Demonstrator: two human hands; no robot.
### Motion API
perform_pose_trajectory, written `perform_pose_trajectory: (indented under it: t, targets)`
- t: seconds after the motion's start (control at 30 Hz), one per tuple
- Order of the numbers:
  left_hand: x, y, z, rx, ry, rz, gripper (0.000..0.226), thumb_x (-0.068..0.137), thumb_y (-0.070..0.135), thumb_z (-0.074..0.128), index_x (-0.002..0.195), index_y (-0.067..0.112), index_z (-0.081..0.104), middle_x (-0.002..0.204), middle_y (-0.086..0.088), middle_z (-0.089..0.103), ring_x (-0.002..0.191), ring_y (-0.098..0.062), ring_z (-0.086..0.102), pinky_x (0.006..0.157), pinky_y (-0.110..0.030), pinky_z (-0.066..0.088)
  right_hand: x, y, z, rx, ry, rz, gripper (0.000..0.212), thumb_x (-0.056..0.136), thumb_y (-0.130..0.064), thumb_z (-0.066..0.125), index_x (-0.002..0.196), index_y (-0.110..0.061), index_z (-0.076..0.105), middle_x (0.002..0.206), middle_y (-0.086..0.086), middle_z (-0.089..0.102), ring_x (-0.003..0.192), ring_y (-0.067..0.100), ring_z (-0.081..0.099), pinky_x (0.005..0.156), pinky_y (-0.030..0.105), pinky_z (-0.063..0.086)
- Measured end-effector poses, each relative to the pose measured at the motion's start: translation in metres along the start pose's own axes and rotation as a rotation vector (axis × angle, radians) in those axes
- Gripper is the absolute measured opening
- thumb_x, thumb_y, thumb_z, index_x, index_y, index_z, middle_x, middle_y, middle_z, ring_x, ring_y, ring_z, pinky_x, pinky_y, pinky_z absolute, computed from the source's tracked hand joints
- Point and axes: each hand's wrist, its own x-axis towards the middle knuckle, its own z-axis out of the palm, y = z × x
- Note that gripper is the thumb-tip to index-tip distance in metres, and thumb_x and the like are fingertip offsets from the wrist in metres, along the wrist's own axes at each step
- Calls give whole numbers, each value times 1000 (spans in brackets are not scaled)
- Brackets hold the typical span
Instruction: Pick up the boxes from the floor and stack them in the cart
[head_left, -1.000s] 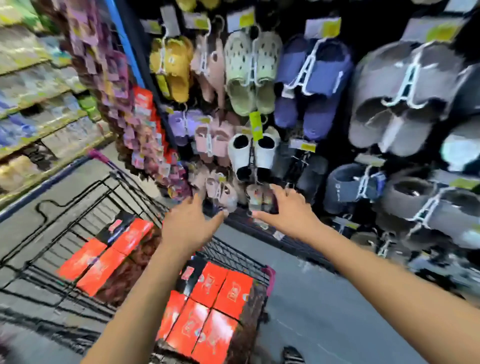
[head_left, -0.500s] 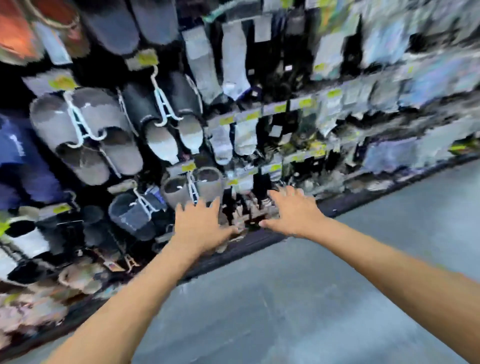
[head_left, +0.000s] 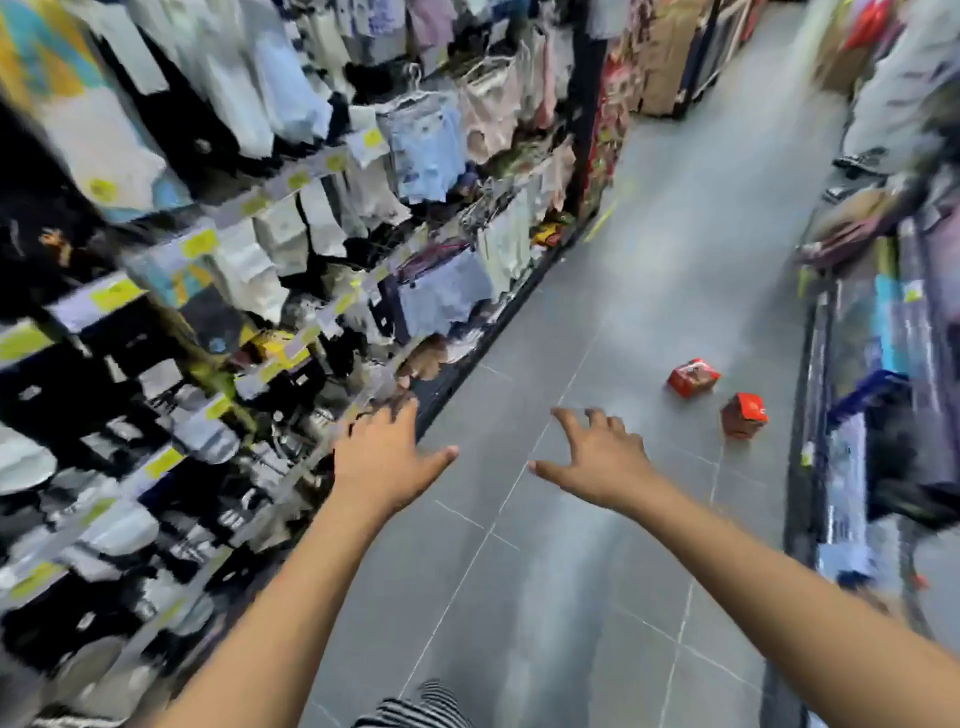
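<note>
Grey, smooth floor tiles with thin pale seams run down a shop aisle. A rack of blurred hanging cloth goods lies beside the left hand, and a shelf edge lies right of the right hand. Both hands reach out, fingers spread, gripping nothing. Beyond the right hand, slightly rightward, lie two squarish red cartons on the tiles: the nearer box and the farther box, close but apart. Open floor separates them from the hands.

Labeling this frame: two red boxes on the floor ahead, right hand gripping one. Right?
No: the head view shows the right hand empty, fingers spread. The farther red box and the nearer red box both lie on the floor ahead, untouched.
</note>
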Motion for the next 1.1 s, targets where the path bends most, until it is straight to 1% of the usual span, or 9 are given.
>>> perform_pose_trajectory:
  t: [0.1, 0.2, 0.3, 0.37, 0.47, 0.63, 0.8, 0.97, 1.1]
  targets:
    - [56, 45, 12, 13, -40, 103, 83, 82, 75, 40, 144, 21, 32, 138, -9, 49, 127, -30, 46, 100, -41, 39, 30, 47, -1, 75, 1, 139, 83, 80, -73, 49, 146, -30, 24, 146, 16, 34, 133, 36, 33, 103, 49, 34]
    - [134, 93, 26, 47, -73, 242, 83, 81, 75, 41, 144, 21, 31, 139, -9, 49, 127, -30, 45, 103, -42, 38, 73, 97, -3, 142, 16, 281, 83, 79, -73, 50, 146, -29, 25, 144, 16, 35, 132, 36, 33, 103, 49, 34]
    - [215, 140, 37, 93, -104, 375, 82, 81, 73, 43, 143, 21, 33, 137, -8, 50, 126, -29, 47, 101, -40, 40, 120, 145, -6, 167, 3, 409, 83, 79, -72, 49, 145, -28, 26, 142, 17, 37, 131, 37, 35, 103, 49, 36]
    - [265, 170, 43, 123, -133, 460, 79, 82, 71, 46, 141, 20, 34, 134, -9, 51, 123, -30, 48, 99, -40, 40, 149, 174, -10, 185, -19, 501, 83, 80, -72, 49, 145, -27, 26, 141, 17, 38, 130, 38, 36, 102, 49, 37]
    - [326, 213, 50, 156, -204, 555, 78, 84, 69, 46, 143, 20, 32, 138, -10, 48, 126, -32, 45, 103, -41, 36, 186, 208, -14, 199, -85, 618, 81, 80, -70, 51, 143, -25, 29, 141, 18, 38, 129, 37, 37, 100, 49, 37]
    - [399, 284, 69, 237, -312, 731, 76, 87, 65, 44, 146, 20, 27, 142, -10, 43, 130, -31, 41, 107, -41, 33, 230, 260, -10, 303, -163, 777, 82, 79, -68, 55, 144, -25, 28, 141, 18, 38, 131, 37, 35, 102, 49, 34]
    - [465, 354, 102, 259, -415, 766, 76, 87, 65, 43, 146, 21, 26, 143, -9, 42, 129, -30, 42, 103, -41, 35, 268, 336, -1, 424, -186, 903, 86, 79, -69, 54, 147, -25, 24, 145, 18, 35, 133, 38, 32, 104, 50, 32]
    - [547, 428, 149, 227, -410, 714, 74, 87, 64, 44, 146, 22, 28, 142, -4, 43, 127, -28, 42, 103, -38, 35, 332, 442, 15, 474, -222, 939, 84, 80, -69, 53, 145, -24, 25, 143, 17, 36, 131, 37, 33, 102, 48, 33]
    - [614, 489, 215, 223, -396, 671, 75, 85, 66, 44, 145, 22, 30, 142, -4, 43, 129, -27, 42, 103, -38, 34, 399, 535, 50, 464, -226, 975, 84, 79, -69, 53, 146, -26, 24, 141, 14, 38, 129, 36, 35, 100, 46, 34]
